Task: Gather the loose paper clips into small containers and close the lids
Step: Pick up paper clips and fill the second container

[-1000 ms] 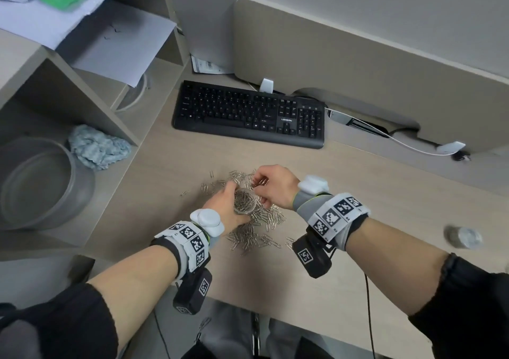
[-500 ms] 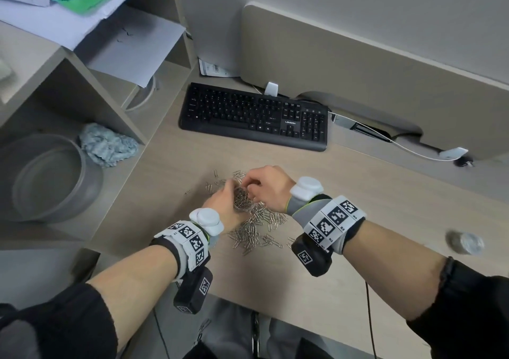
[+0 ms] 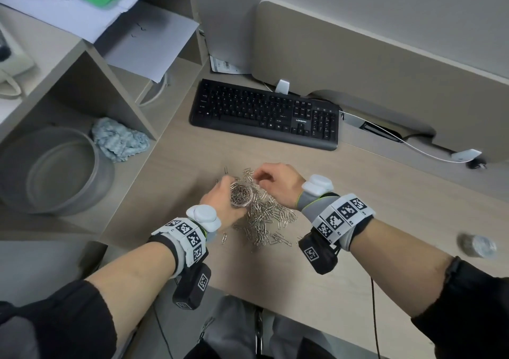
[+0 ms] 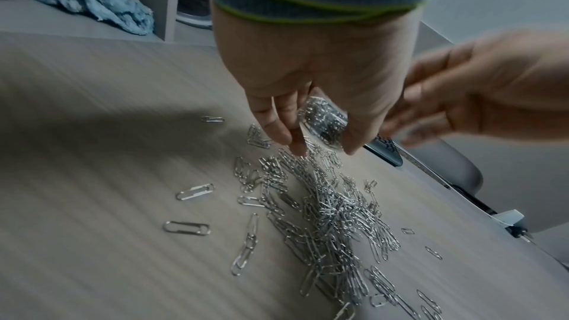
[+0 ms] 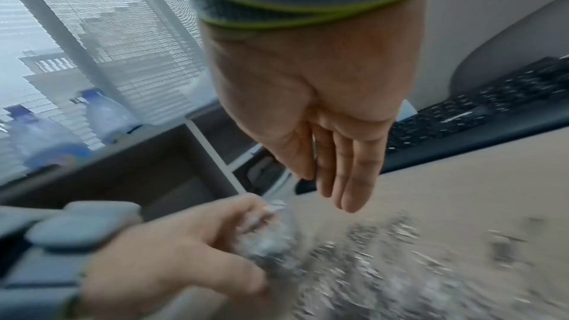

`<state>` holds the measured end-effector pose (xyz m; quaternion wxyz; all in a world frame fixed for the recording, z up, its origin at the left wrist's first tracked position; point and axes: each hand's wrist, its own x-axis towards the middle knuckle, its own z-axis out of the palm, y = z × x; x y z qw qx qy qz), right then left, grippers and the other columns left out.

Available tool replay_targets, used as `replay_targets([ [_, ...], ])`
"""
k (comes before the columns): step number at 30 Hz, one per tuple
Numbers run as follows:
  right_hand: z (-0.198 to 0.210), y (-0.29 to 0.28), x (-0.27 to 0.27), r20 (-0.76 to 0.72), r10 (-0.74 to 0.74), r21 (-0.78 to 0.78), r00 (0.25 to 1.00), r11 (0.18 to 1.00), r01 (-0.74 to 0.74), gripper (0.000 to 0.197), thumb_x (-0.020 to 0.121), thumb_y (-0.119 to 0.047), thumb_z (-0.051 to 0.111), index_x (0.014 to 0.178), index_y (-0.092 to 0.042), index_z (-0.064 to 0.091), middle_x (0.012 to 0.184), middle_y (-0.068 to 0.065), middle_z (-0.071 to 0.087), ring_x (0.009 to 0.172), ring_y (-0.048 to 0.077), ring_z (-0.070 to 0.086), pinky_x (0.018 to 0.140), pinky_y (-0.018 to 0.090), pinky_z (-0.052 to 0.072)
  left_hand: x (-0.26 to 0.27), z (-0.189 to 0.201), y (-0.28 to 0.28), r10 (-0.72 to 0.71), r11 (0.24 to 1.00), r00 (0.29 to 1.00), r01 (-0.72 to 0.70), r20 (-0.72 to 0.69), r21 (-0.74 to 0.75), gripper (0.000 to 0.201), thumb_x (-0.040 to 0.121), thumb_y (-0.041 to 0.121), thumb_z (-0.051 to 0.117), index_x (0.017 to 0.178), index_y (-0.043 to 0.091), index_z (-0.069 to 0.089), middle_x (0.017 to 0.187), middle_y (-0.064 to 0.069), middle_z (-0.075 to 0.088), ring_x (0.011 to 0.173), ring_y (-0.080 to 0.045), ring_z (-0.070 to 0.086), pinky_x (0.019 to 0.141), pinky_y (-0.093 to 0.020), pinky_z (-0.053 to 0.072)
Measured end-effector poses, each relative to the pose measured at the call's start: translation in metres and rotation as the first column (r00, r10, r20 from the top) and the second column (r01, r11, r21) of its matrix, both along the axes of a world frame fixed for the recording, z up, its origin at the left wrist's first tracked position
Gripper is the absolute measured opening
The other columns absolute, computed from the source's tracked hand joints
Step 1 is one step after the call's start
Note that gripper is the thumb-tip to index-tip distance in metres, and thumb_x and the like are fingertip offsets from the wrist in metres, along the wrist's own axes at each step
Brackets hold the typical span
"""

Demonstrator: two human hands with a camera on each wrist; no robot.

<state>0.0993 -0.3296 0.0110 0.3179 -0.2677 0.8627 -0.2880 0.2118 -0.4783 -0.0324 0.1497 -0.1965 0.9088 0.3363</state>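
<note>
My left hand [image 3: 223, 198] grips a small clear round container [image 3: 241, 194] packed with paper clips, just above the desk. In the left wrist view the container [image 4: 323, 125] sits between the thumb and fingers of that hand [image 4: 307, 77]. A pile of loose silver paper clips [image 3: 265, 216] [image 4: 332, 208] lies beneath and to the right of it. My right hand [image 3: 265, 178] hovers just right of the container's mouth. The right wrist view shows its fingers [image 5: 348, 172] straight and together, with nothing seen in them. That view is blurred.
A black keyboard [image 3: 265, 113] lies behind the pile. Another small clear container [image 3: 478, 245] stands at the desk's right. At the left, a shelf unit holds a grey bowl [image 3: 55, 171] and a blue cloth [image 3: 118, 139]. A white cable [image 3: 407, 145] runs at the back right.
My right hand has drawn back a little to the right from over the container's mouth. The left hand keeps hold of the container, whose open top now shows.
</note>
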Motion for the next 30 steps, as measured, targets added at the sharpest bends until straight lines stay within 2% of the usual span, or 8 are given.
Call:
replay_targets([
  [3,-0.026,0.022,-0.010,-0.076,-0.022,0.298,0.997,0.954,0.044,0.031,0.092,-0.028,0.062,0.118,-0.013,0.058,0.113,0.007,0.060,0.103,0.027,0.060,0.081,0.030,0.047,0.004,-0.002,-0.013,0.007,1.000,1.000,-0.006,0.025,-0.009,0.065,0.075,0.039,0.075,0.126,0.020,0.040,0.111,-0.003,0.065,0.093,-0.030,0.062,0.078,-0.035,0.050],
  [6,-0.055,0.049,-0.016,-0.088,-0.050,0.577,0.995,0.812,0.092,0.072,0.077,-0.056,0.069,0.129,-0.014,0.043,0.119,0.008,0.047,0.095,0.029,0.058,0.081,0.038,0.052,0.010,-0.003,-0.023,0.006,1.000,0.999,-0.006,0.033,-0.014,0.063,0.076,0.040,0.075,0.125,0.019,0.040,0.107,-0.003,0.066,0.091,-0.029,0.063,0.077,-0.035,0.050],
  [9,-0.069,0.049,-0.009,-0.100,-0.001,0.661,0.995,0.747,0.068,0.097,0.067,-0.075,0.064,0.136,-0.013,0.035,0.125,0.009,0.038,0.099,0.031,0.059,0.080,0.041,0.053,0.018,-0.006,-0.032,0.029,0.999,0.997,-0.027,0.068,-0.020,0.066,0.075,0.041,0.075,0.128,0.021,0.040,0.110,-0.002,0.066,0.096,-0.029,0.063,0.081,-0.035,0.051],
  [13,-0.069,0.018,0.013,-0.117,0.079,0.614,0.990,0.790,0.010,0.102,0.066,-0.079,0.062,0.139,-0.015,0.031,0.128,0.011,0.036,0.100,0.031,0.058,0.080,0.040,0.054,0.027,-0.012,-0.038,0.048,0.999,0.996,-0.046,0.081,-0.017,0.062,0.074,0.043,0.076,0.122,0.025,0.042,0.110,0.000,0.066,0.095,-0.027,0.063,0.077,-0.031,0.048],
  [17,-0.077,-0.012,0.032,-0.143,0.197,0.630,0.970,0.774,-0.064,0.093,0.070,-0.068,0.069,0.135,-0.012,0.031,0.132,0.014,0.034,0.089,0.031,0.060,0.068,0.036,0.050,0.031,-0.011,-0.039,0.055,0.998,0.995,-0.055,0.084,0.001,0.058,0.074,0.040,0.077,0.119,0.027,0.043,0.109,0.002,0.066,0.095,-0.027,0.063,0.074,-0.030,0.046],
  [22,-0.078,-0.019,0.039,-0.105,0.251,0.633,0.962,0.763,-0.130,0.063,0.090,-0.032,0.066,0.137,-0.010,0.032,0.137,0.021,0.037,0.093,0.034,0.064,0.071,0.037,0.054,0.028,-0.015,-0.041,0.053,0.999,0.995,-0.052,0.090,-0.014,0.062,0.073,0.041,0.077,0.122,0.025,0.042,0.108,0.002,0.065,0.093,-0.028,0.062,0.070,-0.028,0.041],
  [26,-0.077,-0.010,0.036,-0.100,0.188,0.569,0.977,0.816,-0.099,0.050,0.090,0.002,0.054,0.137,-0.005,0.040,0.126,0.017,0.049,0.082,0.026,0.060,0.068,0.027,0.045,0.023,-0.019,-0.038,0.021,1.000,0.995,-0.019,0.096,-0.019,0.062,0.073,0.041,0.077,0.122,0.024,0.042,0.105,0.002,0.065,0.090,-0.027,0.063,0.072,-0.030,0.046],
  [30,-0.068,0.005,0.023,-0.003,-0.029,0.433,1.000,0.901,0.027,0.047,0.088,0.005,0.052,0.127,-0.020,0.058,0.117,0.010,0.064,0.090,0.027,0.067,0.075,0.032,0.056,0.015,-0.021,-0.031,-0.019,0.999,0.993,0.023,0.115,-0.034,0.066,0.075,0.040,0.075,0.127,0.022,0.039,0.108,-0.002,0.065,0.090,-0.029,0.062,0.074,-0.034,0.049],
])
